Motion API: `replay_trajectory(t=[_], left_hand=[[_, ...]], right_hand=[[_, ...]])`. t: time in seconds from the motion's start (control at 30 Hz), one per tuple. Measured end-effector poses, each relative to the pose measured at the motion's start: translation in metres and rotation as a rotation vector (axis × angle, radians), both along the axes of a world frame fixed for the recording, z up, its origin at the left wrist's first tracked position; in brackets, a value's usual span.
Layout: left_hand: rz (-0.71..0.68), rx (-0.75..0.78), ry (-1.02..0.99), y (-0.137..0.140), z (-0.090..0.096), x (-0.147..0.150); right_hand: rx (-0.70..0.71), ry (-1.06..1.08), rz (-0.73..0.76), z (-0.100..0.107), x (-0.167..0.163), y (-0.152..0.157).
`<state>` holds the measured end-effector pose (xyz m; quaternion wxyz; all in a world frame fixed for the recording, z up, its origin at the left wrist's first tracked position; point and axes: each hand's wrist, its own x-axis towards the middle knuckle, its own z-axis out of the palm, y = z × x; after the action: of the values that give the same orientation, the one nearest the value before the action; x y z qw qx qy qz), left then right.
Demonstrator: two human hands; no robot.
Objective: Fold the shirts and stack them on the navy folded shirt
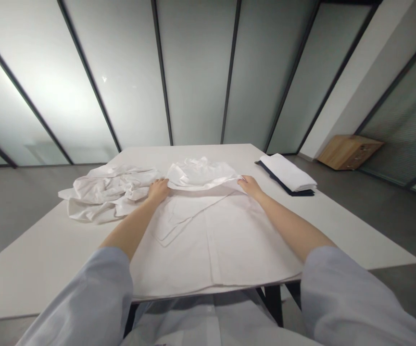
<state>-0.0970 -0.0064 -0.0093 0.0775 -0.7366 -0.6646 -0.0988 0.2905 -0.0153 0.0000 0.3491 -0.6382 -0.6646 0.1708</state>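
Note:
A white shirt (pixel 229 240) lies spread on the table in front of me, its lower hem at the near edge and a seam or placket running down the middle. Its far part (pixel 202 174) is bunched and rumpled. My left hand (pixel 159 189) grips the shirt's left side just below the bunched part, fingers curled on the cloth. On the opposite side, my right hand (pixel 250 185) pinches the cloth's edge between thumb and fingers. A slanting fold line crosses the fabric between both hands.
A crumpled pile of white cloth (pixel 110 192) sits to the left, close to my left hand. At the right, folded white cloth (pixel 290 171) rests on dark folded cloth (pixel 303 193). The white table (pixel 359 233) has a wooden cabinet (pixel 350 151) beyond it on the floor.

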Motion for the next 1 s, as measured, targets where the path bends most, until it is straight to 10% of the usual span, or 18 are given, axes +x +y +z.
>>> replay_trajectory(t=[0.3, 0.57, 0.87, 1.0], left_hand=[[-0.085, -0.009, -0.013, -0.007, 0.002, 0.002], [-0.527, 0.125, -0.013, -0.029, 0.010, 0.056], [-0.739, -0.099, -0.037, -0.035, 0.003, 0.099], [-0.783, -0.168, -0.186, -0.026, 0.000, 0.092]], right_hand=[[-0.428, 0.659, 0.315, 0.026, 0.010, -0.056], [-0.253, 0.640, 0.182, 0.029, 0.011, -0.052], [-0.388, 0.632, 0.354, 0.027, 0.032, -0.049], [-0.354, 0.300, 0.336, 0.016, 0.018, -0.038]])
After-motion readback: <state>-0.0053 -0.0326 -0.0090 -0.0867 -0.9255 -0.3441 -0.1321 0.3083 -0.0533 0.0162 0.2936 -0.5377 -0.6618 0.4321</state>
